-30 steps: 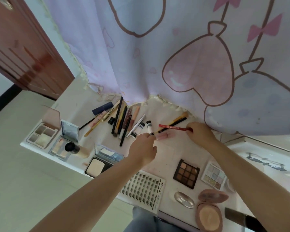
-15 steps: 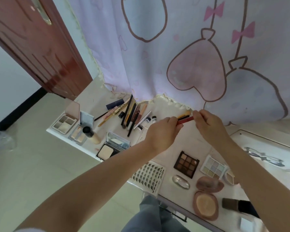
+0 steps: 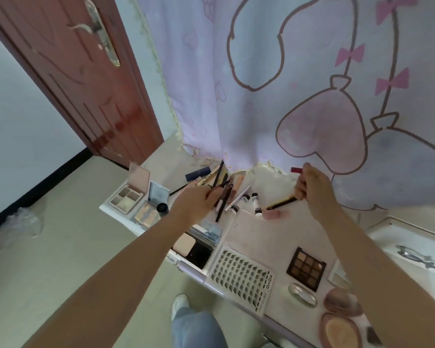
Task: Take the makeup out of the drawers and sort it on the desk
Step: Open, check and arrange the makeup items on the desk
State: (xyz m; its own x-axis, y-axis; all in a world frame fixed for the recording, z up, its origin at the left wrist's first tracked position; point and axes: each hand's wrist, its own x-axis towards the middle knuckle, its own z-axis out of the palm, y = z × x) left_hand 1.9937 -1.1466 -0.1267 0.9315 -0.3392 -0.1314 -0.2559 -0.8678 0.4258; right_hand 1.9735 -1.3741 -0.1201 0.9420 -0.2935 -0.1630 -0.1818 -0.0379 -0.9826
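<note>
On the white desk [image 3: 256, 234], pencils and liners lie in a row [image 3: 226, 189] near the curtain. My left hand [image 3: 196, 203] hovers over that row, fingers pinched on a thin dark-red pencil [image 3: 221, 186]. My right hand [image 3: 312, 187] is raised at the desk's back, closed on a red stick [image 3: 296, 169] whose end pokes out above the fingers. A black-and-gold pencil [image 3: 281, 204] lies just below that hand; whether it is held is unclear. Two white tubes [image 3: 255, 202] and a pink tube [image 3: 271, 214] lie between my hands.
Open palettes [image 3: 126, 199], a black-capped bottle [image 3: 162, 207] and a powder compact [image 3: 196, 247] line the left edge. A lash tray [image 3: 239, 275], brown eyeshadow palette [image 3: 306, 268], silver case [image 3: 302, 295] and round compacts [image 3: 342, 330] sit in front. The curtain [image 3: 261, 96] hangs behind; a door [image 3: 86, 84] stands left.
Both hands were together on the red pencil; now they have parted. My left hand went left to the pencil row, my right lifted back with the red stick. The camera tilted up.
</note>
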